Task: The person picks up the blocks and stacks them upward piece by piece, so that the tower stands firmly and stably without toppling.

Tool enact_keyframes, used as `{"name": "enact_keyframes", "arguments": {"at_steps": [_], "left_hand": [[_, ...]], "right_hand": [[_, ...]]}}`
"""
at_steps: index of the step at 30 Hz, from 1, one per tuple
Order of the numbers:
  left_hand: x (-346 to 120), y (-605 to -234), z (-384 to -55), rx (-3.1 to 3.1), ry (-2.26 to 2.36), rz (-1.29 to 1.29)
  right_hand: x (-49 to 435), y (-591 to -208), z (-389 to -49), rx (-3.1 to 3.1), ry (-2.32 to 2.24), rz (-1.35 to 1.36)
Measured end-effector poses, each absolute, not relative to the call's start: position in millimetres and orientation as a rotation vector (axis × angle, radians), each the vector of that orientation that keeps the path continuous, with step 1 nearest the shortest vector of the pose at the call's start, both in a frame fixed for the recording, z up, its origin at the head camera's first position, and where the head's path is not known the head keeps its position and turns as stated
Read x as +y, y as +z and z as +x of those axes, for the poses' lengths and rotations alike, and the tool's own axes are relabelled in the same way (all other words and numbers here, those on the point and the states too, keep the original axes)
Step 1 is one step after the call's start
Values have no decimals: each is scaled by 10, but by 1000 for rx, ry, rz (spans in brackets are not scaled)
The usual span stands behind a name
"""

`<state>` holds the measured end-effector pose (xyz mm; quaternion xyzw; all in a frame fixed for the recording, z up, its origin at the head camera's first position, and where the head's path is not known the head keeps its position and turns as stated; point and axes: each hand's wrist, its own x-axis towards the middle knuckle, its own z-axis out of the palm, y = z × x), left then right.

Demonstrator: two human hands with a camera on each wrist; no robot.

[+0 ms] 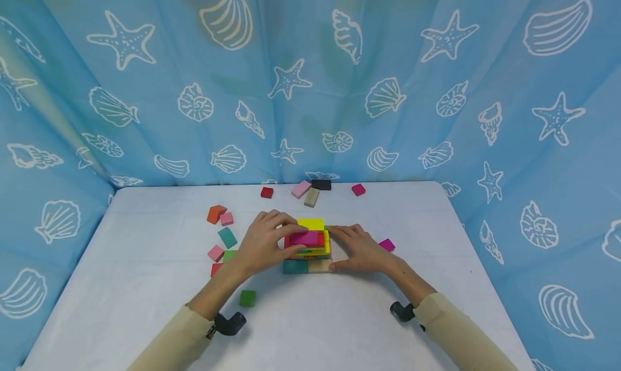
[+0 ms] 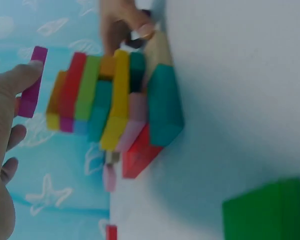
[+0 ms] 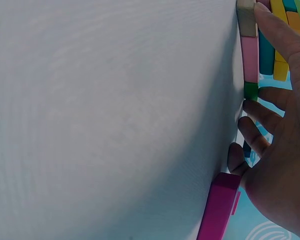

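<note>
- two bare hands work at a tower of coloured blocks, in the centre of the head view, on a white table before a blue seashell curtain.
- the left hand, left of centre, pinches a magenta block between thumb and fingers; the left wrist view, turned sideways, shows it apart from the tower's top.
- the right hand, right of centre, has its fingers spread along the tower's side. its thumb touches a plain wood block at the base, beside a teal block; whether the other fingertips touch the tower, i cannot tell.
- a yellow block shows just behind the magenta one, at the tower's upper edge.
- loose pieces: a green block at lower left of centre, a black block at the table's far edge.
- risk: the layers' ends look uneven, so a block set off-centre or pressed hard might tip the upper rows.
- risk: the left fingers sit close to the yellow block and could knock it.
- risk: a sideways push from the right thumb could slide the wood block and unsettle everything above.
</note>
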<state>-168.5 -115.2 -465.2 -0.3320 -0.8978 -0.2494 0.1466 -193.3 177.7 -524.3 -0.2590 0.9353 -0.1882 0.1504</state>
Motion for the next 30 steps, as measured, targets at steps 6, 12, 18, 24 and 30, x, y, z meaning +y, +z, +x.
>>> {"name": "enact_keyframes", "arguments": {"at_steps": [6, 12, 18, 24, 30], "left_hand": [[-991, -4748, -1697, -2566, -517, -1016], [-938, -4753, -1701, -2524, -543, -1001], [-924, -4750, -1696, -2532, -560, -972], [-916, -4751, -1698, -2538, -565, -939], [-954, -4759, -1705, -2555, -654, -892]], "right_hand": [[1782, -5243, -1933, 2675, -542, -753], [1788, -5236, -1931, 2682, -548, -753], [1792, -5250, -1935, 2689, -546, -762], [1792, -5239, -1936, 2695, -551, -768], [1777, -5225, -1925, 2692, -552, -764]]}}
